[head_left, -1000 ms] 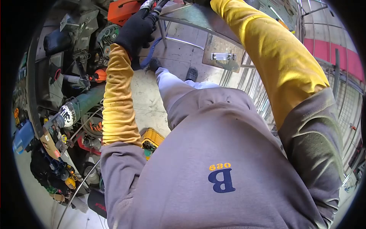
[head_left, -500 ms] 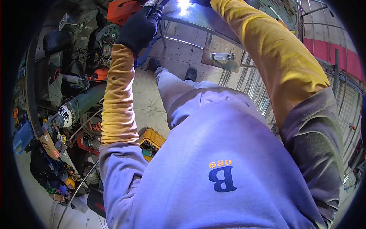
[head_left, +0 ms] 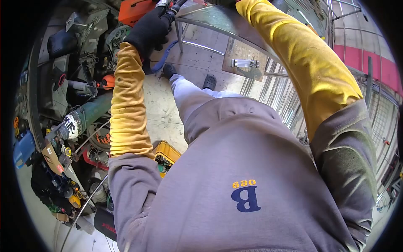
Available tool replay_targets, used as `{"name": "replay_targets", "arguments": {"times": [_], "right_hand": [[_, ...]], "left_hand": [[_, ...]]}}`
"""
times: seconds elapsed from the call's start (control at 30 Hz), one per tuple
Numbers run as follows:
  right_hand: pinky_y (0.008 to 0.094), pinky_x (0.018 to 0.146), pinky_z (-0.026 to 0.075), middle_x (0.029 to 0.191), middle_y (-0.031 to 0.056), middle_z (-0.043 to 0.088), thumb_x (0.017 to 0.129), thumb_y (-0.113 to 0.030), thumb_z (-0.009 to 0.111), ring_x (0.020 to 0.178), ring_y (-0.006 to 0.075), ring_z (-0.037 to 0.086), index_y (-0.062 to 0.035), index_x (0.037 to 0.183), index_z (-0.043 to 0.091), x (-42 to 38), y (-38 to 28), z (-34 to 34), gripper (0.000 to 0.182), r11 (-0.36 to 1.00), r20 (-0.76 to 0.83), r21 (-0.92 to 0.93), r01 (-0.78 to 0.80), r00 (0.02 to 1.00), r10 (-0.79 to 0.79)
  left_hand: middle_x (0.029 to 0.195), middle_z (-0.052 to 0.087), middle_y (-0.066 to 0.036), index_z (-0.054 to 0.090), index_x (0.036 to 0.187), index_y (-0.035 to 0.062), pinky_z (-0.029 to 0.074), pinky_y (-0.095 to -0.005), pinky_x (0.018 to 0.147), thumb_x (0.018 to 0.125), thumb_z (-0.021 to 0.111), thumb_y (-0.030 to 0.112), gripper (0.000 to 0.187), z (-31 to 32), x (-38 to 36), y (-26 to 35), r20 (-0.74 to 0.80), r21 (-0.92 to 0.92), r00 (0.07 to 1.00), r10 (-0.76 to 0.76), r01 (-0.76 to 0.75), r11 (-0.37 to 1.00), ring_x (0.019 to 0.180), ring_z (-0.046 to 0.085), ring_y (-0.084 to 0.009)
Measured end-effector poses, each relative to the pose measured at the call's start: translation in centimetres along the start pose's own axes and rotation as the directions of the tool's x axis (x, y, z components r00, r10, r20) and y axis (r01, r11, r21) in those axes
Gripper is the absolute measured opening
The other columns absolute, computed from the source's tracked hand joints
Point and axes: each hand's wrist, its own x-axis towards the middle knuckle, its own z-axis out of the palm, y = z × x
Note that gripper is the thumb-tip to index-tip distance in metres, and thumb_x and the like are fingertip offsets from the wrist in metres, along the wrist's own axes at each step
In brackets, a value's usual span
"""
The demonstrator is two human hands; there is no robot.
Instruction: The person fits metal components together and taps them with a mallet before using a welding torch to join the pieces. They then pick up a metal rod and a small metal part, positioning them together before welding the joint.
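My left hand (head_left: pixel 149 33), in a black glove, is closed around the dark handle of what looks like a welding torch (head_left: pixel 178 6). Its front end runs out of the top of the view. At the upper edge only a dark sliver of my right hand (head_left: pixel 224 2) shows, and its fingers are hidden. This hand is by the metal workbench (head_left: pixel 218 19). Yellow sleeve guards cover both forearms.
Left of me stand a green gas cylinder (head_left: pixel 94 111), an orange-red case (head_left: pixel 134 11) and cluttered tools. A yellow crate (head_left: pixel 168 151) sits on the floor near my left side. Metal bars (head_left: pixel 273 92) and a stained board (head_left: pixel 245 52) lie to the right.
The bright welding light on the workbench has gone out, and the blue-violet glow on my clothes is gone. My left hand has shifted slightly to the left.
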Motion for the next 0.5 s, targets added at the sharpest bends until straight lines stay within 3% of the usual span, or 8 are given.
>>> {"name": "replay_targets", "arguments": {"times": [0.5], "right_hand": [[0.0486,0.093,0.056,0.118,0.0224,0.072,0.080,-0.062,0.076,0.112,0.0370,0.070,-0.0106,0.123,0.074,0.34,0.31,0.58,0.067,1.000,-0.016,-0.022,0.005,1.000,-0.005]], "left_hand": [[0.083,0.064,-0.005,0.055,0.141,0.0131,0.051,-0.0319,0.052,0.105,0.055,0.041,0.045,0.17,-0.05,-0.24,-0.020,0.142,0.999,0.051,-0.047,0.989,0.062,0.063,-0.0158]]}}
